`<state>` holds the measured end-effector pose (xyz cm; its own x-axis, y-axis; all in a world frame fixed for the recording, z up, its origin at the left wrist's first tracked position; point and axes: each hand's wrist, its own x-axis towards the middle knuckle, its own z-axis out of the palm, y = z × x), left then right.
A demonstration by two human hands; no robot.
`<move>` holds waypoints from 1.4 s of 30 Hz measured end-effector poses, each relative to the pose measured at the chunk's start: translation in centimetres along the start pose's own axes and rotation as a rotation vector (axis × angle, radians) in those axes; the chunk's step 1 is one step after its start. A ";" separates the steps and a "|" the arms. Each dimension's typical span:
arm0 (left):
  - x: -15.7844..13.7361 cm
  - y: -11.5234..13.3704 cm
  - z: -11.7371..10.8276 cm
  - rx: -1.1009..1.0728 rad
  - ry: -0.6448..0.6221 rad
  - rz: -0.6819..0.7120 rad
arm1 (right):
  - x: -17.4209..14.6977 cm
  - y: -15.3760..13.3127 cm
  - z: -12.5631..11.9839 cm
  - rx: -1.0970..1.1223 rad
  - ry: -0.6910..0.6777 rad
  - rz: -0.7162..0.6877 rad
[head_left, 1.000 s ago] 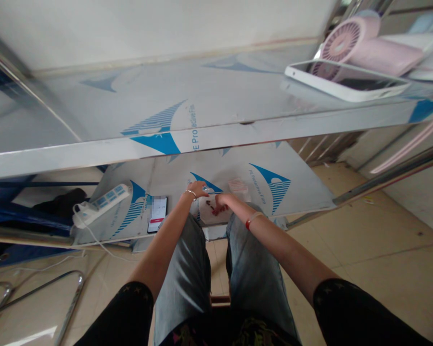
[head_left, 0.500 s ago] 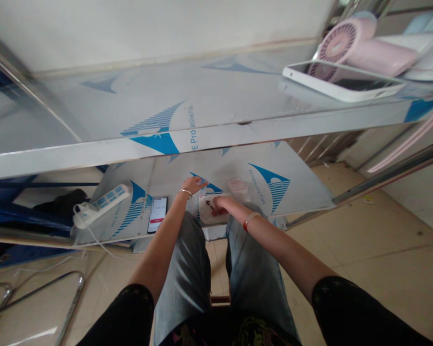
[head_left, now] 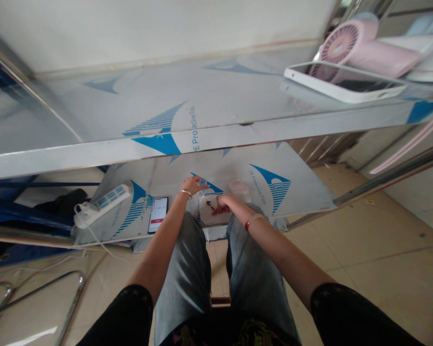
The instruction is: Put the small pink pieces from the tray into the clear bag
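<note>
On the lower shelf, between my knees and the upper board, a shallow white tray holds several small dark red pieces. My right hand reaches into this tray from the right, its fingers bent down among the pieces. What those fingertips grip, if anything, is too small to make out. Just beyond the tray's left corner, my left hand has thumb and fingers closed on a small clear plastic piece. Behind the tray to the right lies a small clear packet with pinkish stripes.
A phone with a lit screen and a white power strip lie left of my hands. The upper shelf overhangs the lower one. On it are a white-framed tablet-like device and a pink handheld fan.
My right hand has shifted slightly right within the tray, showing more of the dark red pieces. The left hand stays nearly in place, with its fingers turned a little.
</note>
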<state>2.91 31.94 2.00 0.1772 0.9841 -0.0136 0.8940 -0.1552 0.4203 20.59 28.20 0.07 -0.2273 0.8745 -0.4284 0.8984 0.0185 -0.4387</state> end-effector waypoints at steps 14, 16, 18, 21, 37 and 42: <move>0.0 0.4 0.3 0.018 -0.101 0.055 | 0.8 -0.8 -2.8 0.218 0.364 -0.269; 0.1 0.3 0.4 0.010 -0.102 0.072 | 1.1 -0.7 -2.5 0.218 0.353 -0.318; 0.1 0.3 0.5 0.001 -0.099 0.082 | 1.2 -0.6 -2.3 0.208 0.350 -0.327; 0.1 0.4 0.5 -0.011 -0.100 0.078 | 1.1 -0.6 -2.3 0.183 0.347 -0.318; 0.0 0.2 0.1 -0.006 -0.072 0.040 | 0.4 0.1 -2.3 -0.020 -0.027 0.024; 0.1 0.3 0.1 0.016 -0.087 0.044 | 0.8 -0.2 -0.8 -0.085 -0.351 0.146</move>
<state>3.22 31.93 2.04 0.2512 0.9651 -0.0743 0.8907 -0.2004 0.4080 20.55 29.28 0.44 -0.1957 0.6521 -0.7324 0.9556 -0.0409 -0.2918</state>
